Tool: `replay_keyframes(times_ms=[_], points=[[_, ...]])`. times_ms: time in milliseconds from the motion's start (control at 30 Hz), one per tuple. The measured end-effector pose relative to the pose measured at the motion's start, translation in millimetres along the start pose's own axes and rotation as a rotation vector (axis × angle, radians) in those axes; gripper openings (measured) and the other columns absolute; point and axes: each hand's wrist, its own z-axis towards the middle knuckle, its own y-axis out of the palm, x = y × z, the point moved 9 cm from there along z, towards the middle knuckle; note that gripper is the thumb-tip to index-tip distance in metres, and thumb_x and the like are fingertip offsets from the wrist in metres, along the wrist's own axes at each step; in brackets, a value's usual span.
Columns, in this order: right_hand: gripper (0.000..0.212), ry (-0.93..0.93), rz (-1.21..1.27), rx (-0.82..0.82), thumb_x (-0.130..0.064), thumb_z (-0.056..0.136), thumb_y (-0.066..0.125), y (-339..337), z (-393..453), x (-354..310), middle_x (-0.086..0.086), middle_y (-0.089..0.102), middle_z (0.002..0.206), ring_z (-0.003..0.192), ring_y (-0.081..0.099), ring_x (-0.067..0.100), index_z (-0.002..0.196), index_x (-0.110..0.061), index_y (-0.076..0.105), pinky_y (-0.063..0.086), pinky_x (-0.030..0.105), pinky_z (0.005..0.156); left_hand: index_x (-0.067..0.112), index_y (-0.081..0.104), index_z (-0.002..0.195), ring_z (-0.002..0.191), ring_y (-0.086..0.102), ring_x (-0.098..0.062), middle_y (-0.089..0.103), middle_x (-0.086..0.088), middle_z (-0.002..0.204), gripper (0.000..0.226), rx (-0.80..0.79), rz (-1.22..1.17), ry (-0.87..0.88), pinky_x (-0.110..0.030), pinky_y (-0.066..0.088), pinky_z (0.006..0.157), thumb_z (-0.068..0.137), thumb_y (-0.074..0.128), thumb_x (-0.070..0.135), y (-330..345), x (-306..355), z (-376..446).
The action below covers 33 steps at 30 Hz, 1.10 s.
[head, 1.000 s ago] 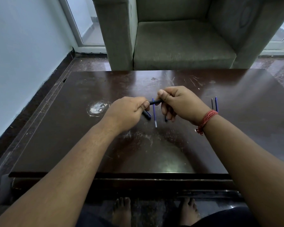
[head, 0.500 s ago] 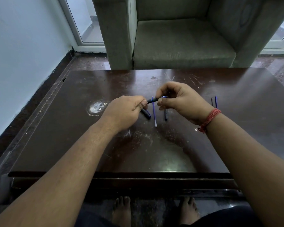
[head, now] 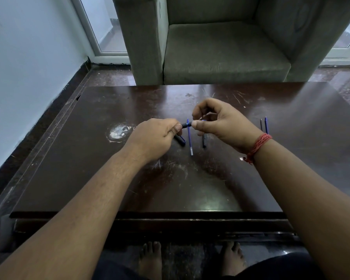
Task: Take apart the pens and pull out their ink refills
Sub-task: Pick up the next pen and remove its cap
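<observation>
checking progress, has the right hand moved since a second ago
Yes. The right hand has lifted toward the table's far edge, fingers opened off the pen, against the blue refill.

Dark brown table (head: 291,138); blue refill (head: 189,138); seemingly black pen (head: 185,124).

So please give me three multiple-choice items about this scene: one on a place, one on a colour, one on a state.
1. Where do the two thin refills lie on the dark wooden table?
A. beside the white scuff
B. beyond the right wrist
C. at the near edge

2. What colour is the thread wristband?
A. red
B. green
C. white

3. The short black pen piece is:
A. lying free
B. held by the left hand only
C. gripped by both hands

B, they lie past the right hand; A, it shows red; C, fingers pinch both ends.
</observation>
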Motion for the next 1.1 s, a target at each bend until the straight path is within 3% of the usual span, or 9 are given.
replay_keyframes(times_ms=[67,133,267,367,500,667,800,1000,1100], points=[[0.018,0.054,-0.062,0.031,-0.025,0.096,0.062,-1,0,5,0.010,0.069,0.081,0.063,0.065,0.018,0.097,-0.007,0.060,0.055,0.032,0.057,0.018,0.059,0.091,0.063,0.052,-0.020,0.054,0.004,0.065,0.031,0.002,-0.004,-0.002,-0.032,0.033,0.053,0.106,0.036,0.032,0,-1,0],[0.019,0.083,-0.121,0.041,-0.025,0.100,0.055,0,0,6,0.005,0.068,0.071,0.054,0.062,0.015,0.091,-0.010,0.061,0.049,0.032,0.051,0.019,0.059,0.091,0.063,0.051,-0.019,0.055,0.004,0.066,0.031,-0.001,-0.001,-0.007,-0.032,0.033,0.053,0.105,0.036,0.033,0,-1,0],[0.002,0.037,-0.027,0.009,-0.005,0.094,0.060,0,0,5,0.010,0.067,0.082,0.069,0.067,0.022,0.095,-0.005,0.063,0.057,0.032,0.065,0.019,0.061,0.094,0.061,0.049,-0.015,0.055,0.005,0.067,0.031,-0.006,-0.002,-0.013,-0.030,0.032,0.051,0.106,0.035,0.032,1,-3,0],[0.013,0.025,0.036,0.012,-0.004,0.089,0.067,-1,0,5,0.011,0.061,0.098,0.081,0.067,0.025,0.101,-0.007,0.062,0.060,0.036,0.077,0.018,0.060,0.094,0.064,0.053,-0.019,0.057,0.002,0.069,0.030,0.001,0.000,-0.016,-0.028,0.031,0.051,0.106,0.036,0.032,-1,-3,-1],[0.015,0.073,-0.090,0.045,-0.026,0.098,0.059,2,0,8,0.007,0.070,0.082,0.069,0.070,0.027,0.095,-0.012,0.064,0.058,0.037,0.064,0.017,0.060,0.092,0.063,0.053,-0.020,0.057,0.002,0.068,0.032,-0.002,-0.001,-0.009,-0.031,0.034,0.052,0.105,0.035,0.033,0,-2,-1],[0.007,0.044,0.014,0.049,-0.002,0.094,0.059,-1,-1,6,0.014,0.067,0.085,0.072,0.068,0.026,0.093,-0.006,0.064,0.061,0.038,0.070,0.016,0.061,0.094,0.065,0.054,-0.022,0.057,0.001,0.068,0.033,0.001,0.000,-0.014,-0.035,0.040,0.056,0.106,0.035,0.033,0,-5,0],[0.012,0.038,0.132,0.163,0.008,0.087,0.059,-18,-2,7,0.019,0.064,0.089,0.075,0.066,0.025,0.089,-0.004,0.061,0.060,0.039,0.077,0.016,0.064,0.096,0.061,0.053,-0.020,0.058,0.002,0.065,0.035,0.022,-0.033,-0.031,-0.039,0.047,0.059,0.106,0.035,0.033,-3,-10,-1],[0.017,0.048,0.197,0.360,0.006,0.086,0.056,-46,-4,14,0.011,0.064,0.076,0.065,0.064,0.020,0.082,-0.011,0.059,0.055,0.032,0.063,0.012,0.064,0.093,0.057,0.050,-0.023,0.048,0.002,0.057,0.035,0.073,-0.101,-0.090,-0.038,0.040,0.054,0.106,0.037,0.031,-9,-22,-4],[0.018,0.051,0.281,0.455,0.004,0.088,0.055,-56,-6,18,0.010,0.063,0.077,0.063,0.063,0.019,0.080,-0.012,0.057,0.055,0.031,0.063,0.020,0.065,0.095,0.051,0.045,-0.015,0.047,0.005,0.054,0.031,0.098,-0.148,-0.104,-0.031,0.031,0.051,0.106,0.038,0.031,-9,-26,-5]])
